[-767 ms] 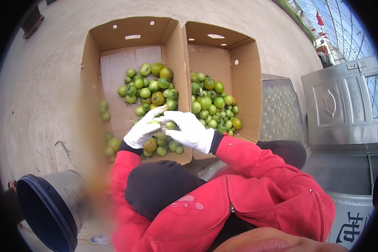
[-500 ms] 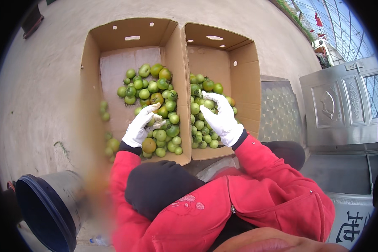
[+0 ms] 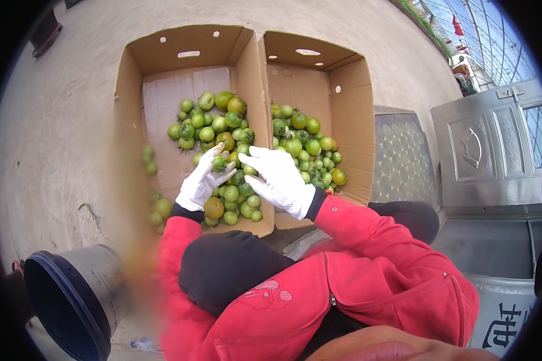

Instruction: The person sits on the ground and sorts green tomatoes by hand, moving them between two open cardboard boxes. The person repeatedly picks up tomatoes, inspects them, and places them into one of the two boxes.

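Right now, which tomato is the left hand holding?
The green tomato that the left hand has between thumb and fingers, above the left box. That grip sets it apart: the tomatoes around it lie in the box.

White-gloved left hand (image 3: 199,183) half-curled, white-gloved right hand (image 3: 280,183) near it.

Black lettering at the lower right

From my end I make out one large black character (image 3: 502,325) on a light grey surface (image 3: 494,292), leaning a little. Just beside it, toward the dark rim of my view, further black strokes are too cut off for me to read. On a small blue-and-white item (image 3: 143,344) at the lower left, any print is too small to tell.
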`<move>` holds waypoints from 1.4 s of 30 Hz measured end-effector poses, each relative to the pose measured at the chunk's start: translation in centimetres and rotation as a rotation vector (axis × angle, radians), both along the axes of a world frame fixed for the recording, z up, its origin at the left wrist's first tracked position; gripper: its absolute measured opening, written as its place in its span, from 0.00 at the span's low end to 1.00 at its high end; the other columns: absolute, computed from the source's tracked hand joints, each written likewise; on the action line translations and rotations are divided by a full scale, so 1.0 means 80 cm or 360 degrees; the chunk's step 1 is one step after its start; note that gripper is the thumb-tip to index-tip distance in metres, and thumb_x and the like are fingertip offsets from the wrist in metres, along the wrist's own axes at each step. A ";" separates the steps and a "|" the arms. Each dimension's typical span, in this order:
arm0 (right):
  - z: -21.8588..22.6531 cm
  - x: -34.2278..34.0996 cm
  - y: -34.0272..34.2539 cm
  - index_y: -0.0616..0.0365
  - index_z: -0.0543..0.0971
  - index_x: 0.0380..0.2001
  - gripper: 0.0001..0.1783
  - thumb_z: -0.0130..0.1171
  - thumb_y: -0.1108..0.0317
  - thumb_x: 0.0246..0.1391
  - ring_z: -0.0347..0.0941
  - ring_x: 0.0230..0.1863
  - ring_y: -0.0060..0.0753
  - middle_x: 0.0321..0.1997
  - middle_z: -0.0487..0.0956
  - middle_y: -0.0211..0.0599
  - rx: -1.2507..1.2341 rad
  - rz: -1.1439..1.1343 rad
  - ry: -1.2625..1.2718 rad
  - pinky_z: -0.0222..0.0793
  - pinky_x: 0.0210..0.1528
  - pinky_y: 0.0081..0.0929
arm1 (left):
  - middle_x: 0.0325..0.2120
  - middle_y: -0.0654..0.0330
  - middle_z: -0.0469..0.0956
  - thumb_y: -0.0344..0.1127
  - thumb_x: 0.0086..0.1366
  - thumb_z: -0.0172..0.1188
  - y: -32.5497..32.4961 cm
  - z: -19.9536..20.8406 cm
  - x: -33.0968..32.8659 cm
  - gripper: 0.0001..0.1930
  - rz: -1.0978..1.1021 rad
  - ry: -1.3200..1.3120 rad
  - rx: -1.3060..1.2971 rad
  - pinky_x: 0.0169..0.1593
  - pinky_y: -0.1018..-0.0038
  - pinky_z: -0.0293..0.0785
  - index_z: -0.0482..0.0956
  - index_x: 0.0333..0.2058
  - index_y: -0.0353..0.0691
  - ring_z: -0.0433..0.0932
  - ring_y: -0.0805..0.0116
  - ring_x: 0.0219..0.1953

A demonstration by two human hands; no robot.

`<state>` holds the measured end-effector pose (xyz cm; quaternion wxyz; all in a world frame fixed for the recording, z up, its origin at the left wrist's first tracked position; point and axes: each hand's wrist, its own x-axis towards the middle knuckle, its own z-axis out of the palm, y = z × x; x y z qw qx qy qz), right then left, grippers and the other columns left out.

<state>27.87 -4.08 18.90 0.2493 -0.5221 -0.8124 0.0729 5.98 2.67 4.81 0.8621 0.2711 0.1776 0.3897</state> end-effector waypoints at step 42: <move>-0.028 0.059 0.014 0.57 0.82 0.58 0.25 0.68 0.66 0.56 0.79 0.58 0.57 0.55 0.82 0.54 0.0045 -0.0464 0.0519 0.73 0.64 0.45 | 0.45 0.43 0.79 0.40 0.68 0.58 -0.012 -0.020 -0.005 0.16 -0.0323 0.3119 0.1313 0.50 0.51 0.81 0.76 0.50 0.39 0.84 0.44 0.47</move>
